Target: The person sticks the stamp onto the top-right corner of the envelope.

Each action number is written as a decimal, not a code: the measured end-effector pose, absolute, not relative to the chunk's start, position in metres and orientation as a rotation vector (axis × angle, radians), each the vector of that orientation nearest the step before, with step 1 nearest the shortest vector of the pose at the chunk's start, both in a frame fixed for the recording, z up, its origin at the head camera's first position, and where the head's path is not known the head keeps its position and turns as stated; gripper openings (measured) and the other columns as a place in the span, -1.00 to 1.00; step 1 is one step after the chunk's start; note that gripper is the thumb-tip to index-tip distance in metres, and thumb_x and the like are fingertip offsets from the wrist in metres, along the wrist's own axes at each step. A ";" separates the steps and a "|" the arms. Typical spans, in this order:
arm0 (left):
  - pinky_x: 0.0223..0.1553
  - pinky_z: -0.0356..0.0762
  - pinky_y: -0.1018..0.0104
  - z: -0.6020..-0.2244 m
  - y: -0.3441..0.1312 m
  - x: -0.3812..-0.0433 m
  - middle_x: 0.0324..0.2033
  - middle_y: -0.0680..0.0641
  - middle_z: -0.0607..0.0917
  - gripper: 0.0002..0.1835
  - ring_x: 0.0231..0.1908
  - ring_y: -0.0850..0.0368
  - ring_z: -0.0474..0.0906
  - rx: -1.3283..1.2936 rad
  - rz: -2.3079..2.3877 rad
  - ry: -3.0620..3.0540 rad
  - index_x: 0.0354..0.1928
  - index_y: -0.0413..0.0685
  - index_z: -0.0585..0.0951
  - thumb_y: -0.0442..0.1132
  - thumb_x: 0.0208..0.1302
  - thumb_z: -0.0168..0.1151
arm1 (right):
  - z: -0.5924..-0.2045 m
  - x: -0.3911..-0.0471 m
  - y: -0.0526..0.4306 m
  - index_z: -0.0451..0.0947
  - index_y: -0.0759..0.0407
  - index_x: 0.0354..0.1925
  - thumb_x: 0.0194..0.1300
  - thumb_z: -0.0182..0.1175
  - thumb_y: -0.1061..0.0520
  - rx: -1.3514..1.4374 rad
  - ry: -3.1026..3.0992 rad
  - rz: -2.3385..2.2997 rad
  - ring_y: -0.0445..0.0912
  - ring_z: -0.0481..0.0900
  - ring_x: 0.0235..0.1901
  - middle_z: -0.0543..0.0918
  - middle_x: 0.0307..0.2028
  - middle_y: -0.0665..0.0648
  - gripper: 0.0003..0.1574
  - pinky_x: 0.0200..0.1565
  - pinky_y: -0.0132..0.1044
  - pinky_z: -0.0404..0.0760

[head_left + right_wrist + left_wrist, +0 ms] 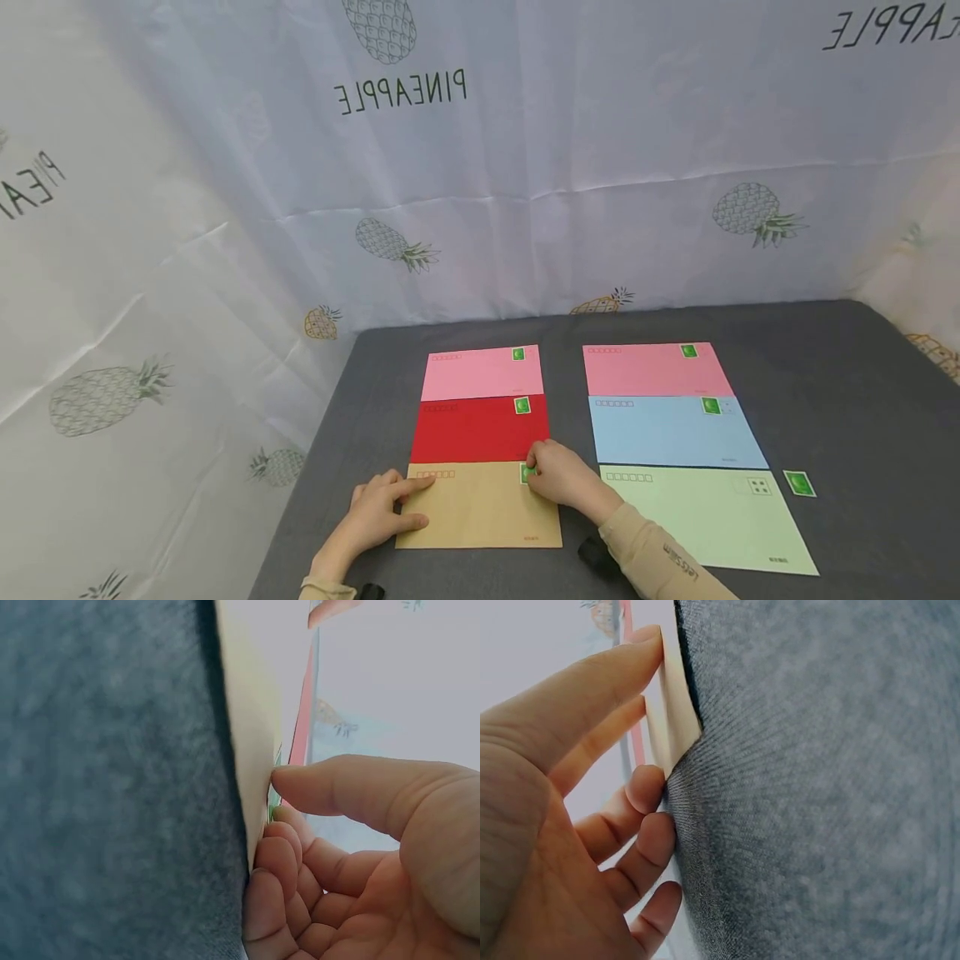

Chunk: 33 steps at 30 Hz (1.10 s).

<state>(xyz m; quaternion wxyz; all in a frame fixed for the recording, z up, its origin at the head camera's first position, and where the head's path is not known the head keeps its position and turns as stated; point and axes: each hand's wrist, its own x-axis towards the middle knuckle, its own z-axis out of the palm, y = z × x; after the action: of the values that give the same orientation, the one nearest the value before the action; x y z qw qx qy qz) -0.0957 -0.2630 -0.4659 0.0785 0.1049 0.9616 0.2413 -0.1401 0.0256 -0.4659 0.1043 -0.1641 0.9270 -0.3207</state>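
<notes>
Over the left edge of a tan envelope [480, 517], my left hand [378, 508] lies with thumb and index finger extended onto the paper. The left wrist view has its fingertips right against the envelope's [679, 712] edge and the dark cloth. At the upper right corner my right hand [562, 477] pinches a green stamp [525, 473] between thumb and index finger, down at the paper. Part of that stamp is hidden by the fingers. In the right wrist view, the thumb and curled fingers meet at the stamp's [273, 796] edge.
Above the tan envelope lie a red envelope [465, 433] and a pink one [476, 379], both stamped. The right column has stamped pink [645, 375] and blue [660, 433] envelopes and an unstamped light green one [697, 525]. A loose green stamp [799, 483] lies beside it.
</notes>
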 end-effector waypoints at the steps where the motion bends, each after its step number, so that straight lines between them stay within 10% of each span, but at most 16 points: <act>1: -0.26 0.02 0.16 -0.466 -0.263 -0.096 -0.55 0.16 0.31 -0.42 -0.49 0.35 0.13 0.323 0.718 2.884 0.08 0.27 0.59 0.01 -0.12 0.44 | -0.466 -0.140 0.026 0.43 0.23 -0.43 0.01 0.23 0.31 -0.487 2.734 -0.950 -0.15 0.34 -0.53 0.42 -0.49 0.07 -0.86 -0.52 -0.36 0.34; 33: -0.20 0.07 0.20 -0.463 -0.244 -0.106 -0.55 0.22 0.41 -0.68 -0.46 0.41 0.22 0.474 0.808 3.001 -0.10 0.32 0.67 0.09 0.05 0.33 | -0.450 -0.149 0.060 0.50 0.02 -0.39 0.15 0.27 0.09 -0.674 2.628 -1.119 -0.28 0.36 -0.61 0.45 -0.59 -0.11 -0.89 -0.53 -0.41 0.40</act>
<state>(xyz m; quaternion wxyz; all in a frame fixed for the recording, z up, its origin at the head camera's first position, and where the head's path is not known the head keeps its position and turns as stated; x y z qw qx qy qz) -0.1058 -0.2440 -0.4634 -0.0009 0.1509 0.9546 0.2570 -0.1485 0.0603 -0.4502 0.1031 -0.2285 0.8906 -0.3794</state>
